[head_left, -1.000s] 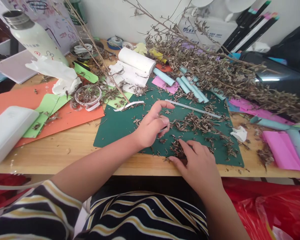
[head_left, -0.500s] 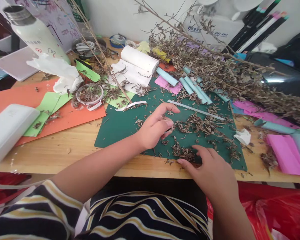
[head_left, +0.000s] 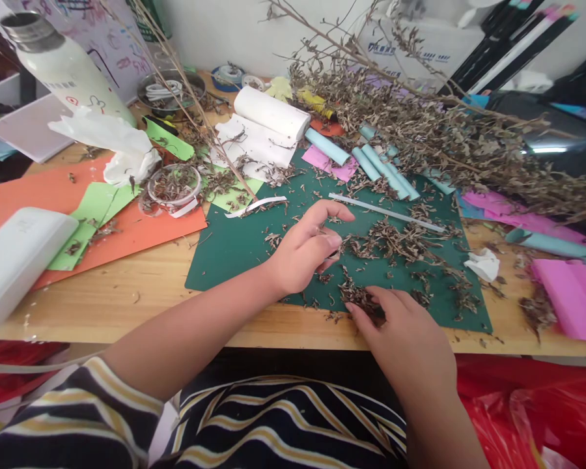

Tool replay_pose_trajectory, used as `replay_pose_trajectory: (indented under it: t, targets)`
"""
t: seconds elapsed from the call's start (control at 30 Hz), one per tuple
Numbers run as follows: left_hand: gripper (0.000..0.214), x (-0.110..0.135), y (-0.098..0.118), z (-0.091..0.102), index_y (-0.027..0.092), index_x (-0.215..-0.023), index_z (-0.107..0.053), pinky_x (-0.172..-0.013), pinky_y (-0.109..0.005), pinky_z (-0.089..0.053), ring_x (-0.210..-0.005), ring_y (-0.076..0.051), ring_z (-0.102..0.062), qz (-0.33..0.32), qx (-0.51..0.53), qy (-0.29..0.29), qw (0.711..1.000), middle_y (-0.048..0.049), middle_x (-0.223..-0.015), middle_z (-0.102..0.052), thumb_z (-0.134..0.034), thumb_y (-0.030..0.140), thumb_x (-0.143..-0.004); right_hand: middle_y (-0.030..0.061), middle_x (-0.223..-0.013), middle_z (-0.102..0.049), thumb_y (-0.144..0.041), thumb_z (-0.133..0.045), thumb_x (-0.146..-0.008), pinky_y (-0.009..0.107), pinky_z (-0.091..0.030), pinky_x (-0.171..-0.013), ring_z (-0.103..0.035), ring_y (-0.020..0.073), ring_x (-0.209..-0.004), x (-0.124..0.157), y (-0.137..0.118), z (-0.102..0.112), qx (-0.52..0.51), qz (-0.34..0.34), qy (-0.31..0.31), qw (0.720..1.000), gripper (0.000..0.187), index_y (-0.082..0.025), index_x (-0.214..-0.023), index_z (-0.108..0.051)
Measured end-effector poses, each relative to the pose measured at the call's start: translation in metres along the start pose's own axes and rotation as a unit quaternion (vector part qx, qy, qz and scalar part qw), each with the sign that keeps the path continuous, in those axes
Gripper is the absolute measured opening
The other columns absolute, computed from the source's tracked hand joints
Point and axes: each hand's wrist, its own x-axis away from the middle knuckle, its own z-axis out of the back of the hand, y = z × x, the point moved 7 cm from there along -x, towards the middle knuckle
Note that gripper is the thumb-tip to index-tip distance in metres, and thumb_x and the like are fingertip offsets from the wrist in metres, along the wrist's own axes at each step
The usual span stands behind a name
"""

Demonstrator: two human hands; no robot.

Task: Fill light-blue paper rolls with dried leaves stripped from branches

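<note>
My left hand (head_left: 306, 247) hovers over the green cutting mat (head_left: 234, 244), fingers curled and thumb pressed to them; what it pinches is too small to make out. My right hand (head_left: 404, 332) lies at the mat's near edge with its fingers laid over a small heap of dried leaf bits (head_left: 359, 296). More dried leaf crumbs (head_left: 395, 238) are scattered across the middle of the mat. A thin white strip (head_left: 385, 212) lies just beyond them.
Dried branches (head_left: 444, 137) spread over the table's back right. Light blue paper rolls (head_left: 381, 163), a white paper roll (head_left: 268, 112), pink paper (head_left: 566, 286), orange and green sheets (head_left: 107, 215), a small clear dish (head_left: 174, 184), a white bottle (head_left: 63, 65) and a white case (head_left: 19, 260) surround the mat.
My right hand slid right along the mat's near edge, then came back left, drawing the leaf bits together. My left hand has barely moved.
</note>
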Motion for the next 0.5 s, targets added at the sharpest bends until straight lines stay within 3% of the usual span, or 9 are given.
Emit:
replay_pose_trajectory:
  t: [0.2,0.33,0.43,0.5]
  targets:
    - [0.025,0.0,0.001,0.0,0.017,-0.094,-0.037,-0.04,-0.021,-0.026,-0.036,-0.006,-0.032,0.004,-0.002,0.007,1.0,0.0091,-0.044,-0.028,-0.036,0.029,-0.072,0.0058,-0.074,-0.064,-0.027,-0.043,-0.081,0.029,-0.041,-0.055,-0.057,0.018,-0.062,-0.003,-0.004,-0.002,-0.016,0.036,0.021,0.999,0.021,-0.017,-0.081,-0.061]
    - [0.026,-0.001,0.0,-0.001,0.018,-0.095,-0.036,-0.039,-0.02,-0.026,-0.036,-0.006,-0.032,0.002,0.01,0.008,1.0,0.0095,-0.045,-0.027,-0.038,0.032,-0.073,0.0056,-0.074,-0.064,-0.022,-0.04,-0.082,0.028,-0.043,-0.056,-0.058,0.0174,-0.064,-0.005,-0.004,-0.003,-0.019,0.103,0.013,0.994,0.022,-0.017,-0.08,-0.061]
    - [0.029,0.0,-0.001,0.0,0.018,-0.096,-0.037,-0.04,-0.02,-0.027,-0.036,-0.005,-0.032,0.0,0.006,0.007,1.0,0.0092,-0.046,-0.029,-0.039,0.038,-0.076,0.0039,-0.074,-0.064,-0.023,-0.043,-0.081,0.027,-0.045,-0.058,-0.059,0.0164,-0.066,-0.012,0.006,0.004,-0.087,0.112,0.004,0.99,0.02,-0.018,-0.076,-0.062]
    - [0.035,0.001,-0.002,0.0,0.018,-0.097,-0.037,-0.04,-0.019,-0.027,-0.037,-0.005,-0.031,-0.005,0.001,0.006,1.0,0.0086,-0.046,-0.03,-0.037,0.047,-0.078,0.0014,-0.073,-0.065,-0.025,-0.049,-0.078,0.026,-0.046,-0.058,-0.059,0.015,-0.065,-0.022,0.017,0.016,-0.169,0.073,0.03,0.982,0.015,-0.02,-0.074,-0.062]
